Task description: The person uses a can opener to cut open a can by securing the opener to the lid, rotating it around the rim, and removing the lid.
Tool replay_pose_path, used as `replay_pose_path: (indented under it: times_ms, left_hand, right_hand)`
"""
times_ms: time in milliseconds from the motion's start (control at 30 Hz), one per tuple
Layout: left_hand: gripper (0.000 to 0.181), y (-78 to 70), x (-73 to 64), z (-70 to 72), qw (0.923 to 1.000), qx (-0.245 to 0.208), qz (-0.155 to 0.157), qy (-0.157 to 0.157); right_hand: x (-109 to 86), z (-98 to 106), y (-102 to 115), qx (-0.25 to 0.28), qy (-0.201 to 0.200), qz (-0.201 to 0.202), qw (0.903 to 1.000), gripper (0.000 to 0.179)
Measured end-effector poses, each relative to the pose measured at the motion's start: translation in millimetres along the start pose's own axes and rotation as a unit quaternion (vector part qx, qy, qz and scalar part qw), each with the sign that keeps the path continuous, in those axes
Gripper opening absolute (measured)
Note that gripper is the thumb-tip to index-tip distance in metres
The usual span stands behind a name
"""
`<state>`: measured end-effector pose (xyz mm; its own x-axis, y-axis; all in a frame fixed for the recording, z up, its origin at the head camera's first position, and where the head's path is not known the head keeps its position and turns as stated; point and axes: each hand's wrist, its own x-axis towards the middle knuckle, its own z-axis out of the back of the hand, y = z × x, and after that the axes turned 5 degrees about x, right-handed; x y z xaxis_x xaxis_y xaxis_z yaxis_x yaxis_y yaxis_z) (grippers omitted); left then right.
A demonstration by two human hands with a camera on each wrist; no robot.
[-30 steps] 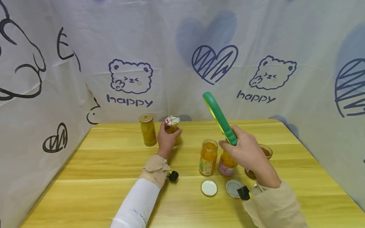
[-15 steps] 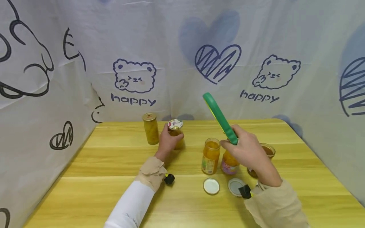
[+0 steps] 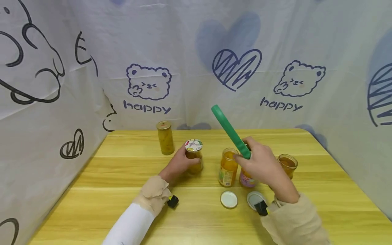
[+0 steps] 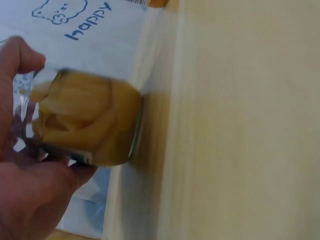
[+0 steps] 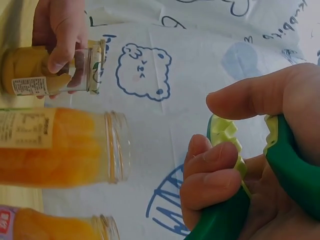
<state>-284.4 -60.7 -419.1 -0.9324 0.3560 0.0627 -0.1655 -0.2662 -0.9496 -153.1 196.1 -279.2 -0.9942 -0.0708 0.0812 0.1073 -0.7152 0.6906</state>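
Note:
My left hand [image 3: 179,164] grips a glass jar [image 4: 95,117] of yellowish fruit pieces around its side. The jar has a white patterned lid [image 3: 194,145] on and stays upright; whether its base touches the table I cannot tell. In my right hand [image 3: 260,163] is a green jar opener [image 3: 230,131], raised above the open jars. The right wrist view shows pale green teeth [image 5: 227,131] inside the opener's curved arms, with fingers curled round one arm. Just left of that hand stands an open jar [image 3: 228,170] of orange fruit, beside a purple-labelled jar [image 3: 247,179] partly hidden by the hand.
A closed jar [image 3: 166,137] with a gold lid stands at the back left. An open jar [image 3: 288,164] with brownish contents is at the right, partly behind the right hand. Two loose lids [image 3: 229,199] lie at the front. A printed cloth [image 3: 190,92] hangs behind the table.
My left hand has brought the patterned-lid jar from the back of the table nearer and slightly right. The right hand holds the opener in nearly the same place, tilted a little differently.

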Motion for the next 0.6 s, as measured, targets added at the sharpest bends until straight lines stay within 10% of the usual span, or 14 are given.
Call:
replay_pose_path:
  times_ms: [600]
  left_hand:
    - [0.052, -2.0, -37.9, 8.1, 0.9742, 0.087, -0.094, 0.186]
  right_hand:
    - [-15.6, -56.5, 27.3, -0.145, 0.016, 0.066, 0.9871, 0.040]
